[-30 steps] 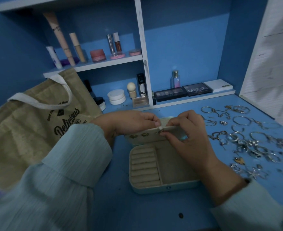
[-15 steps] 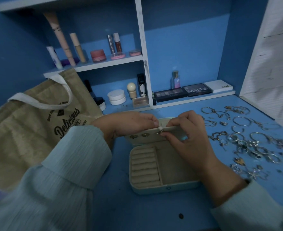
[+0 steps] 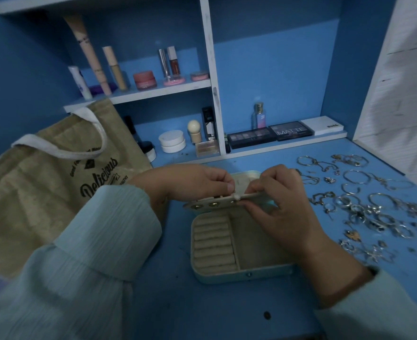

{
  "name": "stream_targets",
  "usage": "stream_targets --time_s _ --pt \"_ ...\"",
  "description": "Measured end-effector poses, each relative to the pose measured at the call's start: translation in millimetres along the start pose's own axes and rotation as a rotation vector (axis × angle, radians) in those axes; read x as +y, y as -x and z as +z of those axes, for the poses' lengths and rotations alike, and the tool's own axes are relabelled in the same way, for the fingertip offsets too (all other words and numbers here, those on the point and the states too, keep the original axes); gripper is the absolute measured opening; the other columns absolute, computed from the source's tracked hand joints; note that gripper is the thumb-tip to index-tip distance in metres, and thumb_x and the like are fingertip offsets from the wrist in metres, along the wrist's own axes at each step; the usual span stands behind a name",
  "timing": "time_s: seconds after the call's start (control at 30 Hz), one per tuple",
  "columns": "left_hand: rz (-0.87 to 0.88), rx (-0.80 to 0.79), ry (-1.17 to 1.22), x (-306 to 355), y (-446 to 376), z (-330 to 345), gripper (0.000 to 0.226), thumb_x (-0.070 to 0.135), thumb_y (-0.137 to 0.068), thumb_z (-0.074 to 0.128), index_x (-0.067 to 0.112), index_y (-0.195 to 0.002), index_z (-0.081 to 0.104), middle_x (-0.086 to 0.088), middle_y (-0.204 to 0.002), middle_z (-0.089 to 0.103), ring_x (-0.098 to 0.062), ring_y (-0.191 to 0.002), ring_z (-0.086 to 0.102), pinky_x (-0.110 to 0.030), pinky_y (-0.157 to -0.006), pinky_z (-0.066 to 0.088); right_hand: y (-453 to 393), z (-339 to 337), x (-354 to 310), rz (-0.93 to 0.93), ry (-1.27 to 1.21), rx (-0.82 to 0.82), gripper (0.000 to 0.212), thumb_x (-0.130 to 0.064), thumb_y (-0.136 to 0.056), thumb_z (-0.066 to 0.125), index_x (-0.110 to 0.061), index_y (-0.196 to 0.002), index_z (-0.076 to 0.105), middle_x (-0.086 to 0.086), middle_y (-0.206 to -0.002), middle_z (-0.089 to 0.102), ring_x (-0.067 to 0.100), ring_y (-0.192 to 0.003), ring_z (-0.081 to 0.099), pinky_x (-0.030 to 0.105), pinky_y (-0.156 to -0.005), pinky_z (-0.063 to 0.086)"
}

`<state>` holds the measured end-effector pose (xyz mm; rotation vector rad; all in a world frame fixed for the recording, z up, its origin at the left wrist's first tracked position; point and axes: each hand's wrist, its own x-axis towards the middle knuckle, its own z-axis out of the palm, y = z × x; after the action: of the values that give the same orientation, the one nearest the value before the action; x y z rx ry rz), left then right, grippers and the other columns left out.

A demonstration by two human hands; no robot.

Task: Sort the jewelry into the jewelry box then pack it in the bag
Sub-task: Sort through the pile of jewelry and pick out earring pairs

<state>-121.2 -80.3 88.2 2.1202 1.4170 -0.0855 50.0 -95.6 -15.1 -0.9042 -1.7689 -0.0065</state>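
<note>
While the left hand [image 3: 190,184] steadies the earring panel [image 3: 217,203], the right hand [image 3: 276,192] pinches a stud [image 3: 237,197] there—most jewelry [image 3: 364,209] waits right, on the desk [image 3: 227,310].

The person wears 2 loose pale-green ribbed sleeves [image 3: 99,241] with wide cuffs at the wrists.

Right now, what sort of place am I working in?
Probably a home vanity or dressing table: blue desk under shelves holding lip glosses, eyeshadow palettes and a perfume bottle, with loose jewelry spread beside an open jewelry box.
</note>
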Motion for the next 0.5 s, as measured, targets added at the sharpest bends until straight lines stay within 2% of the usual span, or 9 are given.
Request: stream_targets --time_s 0.1,0.33,0.5 --pt "0.011 -0.008 -0.024 -0.2 1.4 2.7 0.011 0.038 -0.095 0.044 0.038 -0.089 0.053 0.011 -0.09 0.058 -0.006 -0.082 0.051 -0.029 -0.088 0.043 1.5 -2.2 -1.2 -0.01 0.021 -0.009 0.022 -0.035 -0.074 0.062 -0.015 -0.08 0.067 -0.006 -0.086 0.048 0.003 -0.083 0.034 0.009 -0.078 0.029" --pt "0.022 -0.004 -0.044 2.0 4.3 3.4 0.01 0.036 -0.096 0.044 0.037 -0.09 0.052 0.015 -0.09 0.056 -0.003 -0.083 0.051 -0.024 -0.085 0.042 3.1 -2.6 -1.7 -0.008 0.03 -0.014 0.022 -0.035 -0.074 0.061 -0.014 -0.08 0.067 -0.002 -0.085 0.051 0.002 -0.084 0.032 0.009 -0.079 0.029" --pt "0.023 -0.011 -0.11 4.9 2.8 1.8 0.012 0.037 -0.095 0.044 0.039 -0.086 0.052 0.019 -0.082 0.053 0.001 -0.074 0.048 -0.021 -0.075 0.04 3.6 -2.6 -1.9 0.003 0.033 -0.024 0.023 -0.035 -0.074 0.06 -0.014 -0.08 0.066 0.0 -0.084 0.052 0.002 -0.084 0.031 0.006 -0.078 0.028"
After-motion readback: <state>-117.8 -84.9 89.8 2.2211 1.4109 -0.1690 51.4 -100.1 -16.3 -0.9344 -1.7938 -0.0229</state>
